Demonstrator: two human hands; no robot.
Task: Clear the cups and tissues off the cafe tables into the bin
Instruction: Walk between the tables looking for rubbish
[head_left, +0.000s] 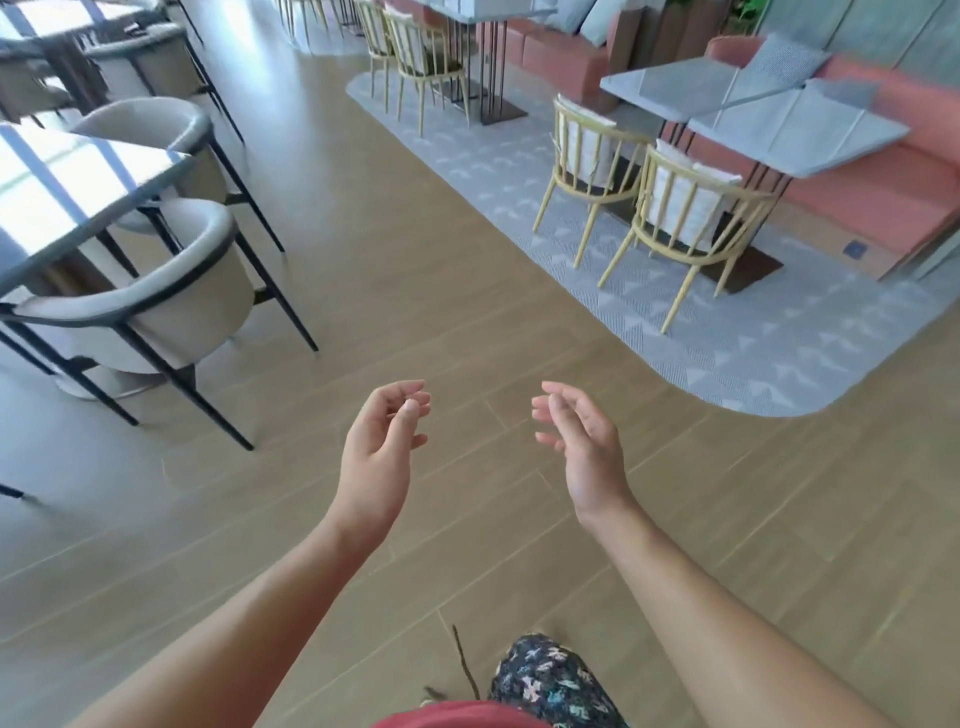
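Left hand (382, 447) and right hand (582, 441): both hold nothing, fingers loosely curled, palms facing each other, apart over the wood floor (415, 270) just short of the patterned rug (727, 353). Grey cafe tables (795, 130): standing on the rug, two pale wooden chairs (691, 218) drawn up, pink bench (883, 192) behind. Glossy table (67, 192) with padded chairs (156, 296): well left of the rug.

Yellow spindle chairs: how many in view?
4. Right pair at the grey tables; top pair at the far table. More may be cropped at top.
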